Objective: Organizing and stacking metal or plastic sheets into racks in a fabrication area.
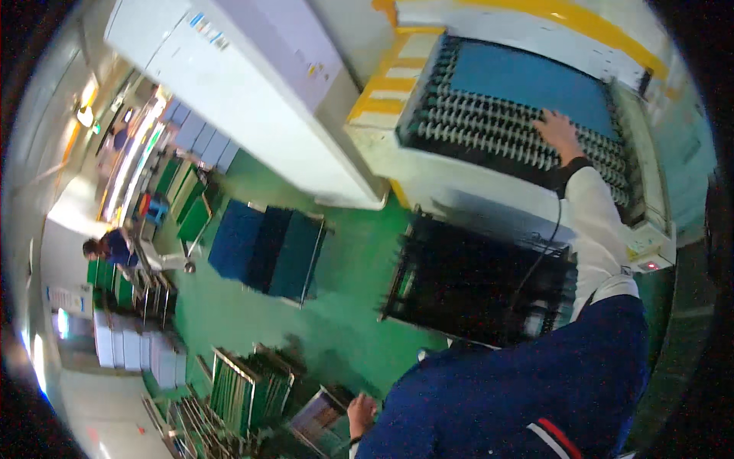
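Note:
My right hand (560,135) reaches over a roller conveyor (489,115), fingers spread, at the near edge of a flat blue panel (527,80). Whether the fingertips press on the panel or only hover is hard to tell. A dark band circles that wrist, and a thin black cable (533,264) runs down from it. Low in the view, beside my navy jacket, hangs my left hand (362,414), loosely curled and slightly blurred, with nothing visible in it. Below the conveyor stands a rack of dark panels (474,279).
A tall white cabinet (252,99) adjoins the conveyor's yellow-striped end (394,73). On the green floor stand a rack of blue panels (267,249) and several metal racks (233,390). Another person (118,249) is at the far left, near a wheeled seat (164,260).

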A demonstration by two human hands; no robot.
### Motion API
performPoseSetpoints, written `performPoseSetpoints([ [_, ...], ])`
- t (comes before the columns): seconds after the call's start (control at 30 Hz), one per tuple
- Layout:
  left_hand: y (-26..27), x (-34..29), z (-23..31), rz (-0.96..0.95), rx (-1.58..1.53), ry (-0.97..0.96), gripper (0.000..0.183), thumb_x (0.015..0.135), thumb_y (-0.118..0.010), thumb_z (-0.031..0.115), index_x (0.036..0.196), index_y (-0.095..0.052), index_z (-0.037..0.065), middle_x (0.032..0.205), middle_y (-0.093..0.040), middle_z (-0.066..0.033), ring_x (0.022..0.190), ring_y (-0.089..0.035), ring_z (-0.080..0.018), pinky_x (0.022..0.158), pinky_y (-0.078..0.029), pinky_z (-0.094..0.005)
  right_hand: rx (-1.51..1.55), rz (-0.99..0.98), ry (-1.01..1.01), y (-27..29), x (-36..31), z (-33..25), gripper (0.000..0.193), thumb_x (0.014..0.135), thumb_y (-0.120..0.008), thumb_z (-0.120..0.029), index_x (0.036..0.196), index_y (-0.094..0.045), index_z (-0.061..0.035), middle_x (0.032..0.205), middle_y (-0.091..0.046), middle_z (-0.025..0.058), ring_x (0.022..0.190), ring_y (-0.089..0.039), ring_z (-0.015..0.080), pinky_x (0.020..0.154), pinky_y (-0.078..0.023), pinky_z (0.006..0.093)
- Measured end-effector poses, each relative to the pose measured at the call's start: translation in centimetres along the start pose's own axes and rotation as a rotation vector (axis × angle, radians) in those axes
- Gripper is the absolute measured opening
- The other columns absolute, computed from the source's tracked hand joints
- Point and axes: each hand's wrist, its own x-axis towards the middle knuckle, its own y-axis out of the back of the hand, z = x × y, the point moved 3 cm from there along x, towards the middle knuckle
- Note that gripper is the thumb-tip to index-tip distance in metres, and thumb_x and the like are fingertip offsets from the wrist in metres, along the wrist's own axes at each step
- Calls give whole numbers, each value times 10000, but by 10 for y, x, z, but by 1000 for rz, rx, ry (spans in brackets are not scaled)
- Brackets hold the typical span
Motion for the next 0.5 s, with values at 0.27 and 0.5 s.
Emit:
performPoseSetpoints([
  [0.27, -30, -3, -16, 112, -1340, 1094, 292, 867, -610, 297, 967, -524, 37, 795, -626, -89, 640, -620, -206, 476, -499, -307, 235, 117, 456, 15, -57, -58, 464, 847, -543, -444, 1109, -602, -65, 1074, -616, 152, 1023, -565, 315, 874, -439, 395],
  [0.5, -32, -13, -21, 180, -1503, 1101, 342, 867, -607, 300, 1070, -529, 36, 892, -638, -105, 711, -638, -219, 528, -513, -295, 514, -481, 774, -1, -202, -131, 398, 821, -614, -367, 1034, -623, -31, 958, -660, 133, 878, -630, 243, 771, -472, 355],
])
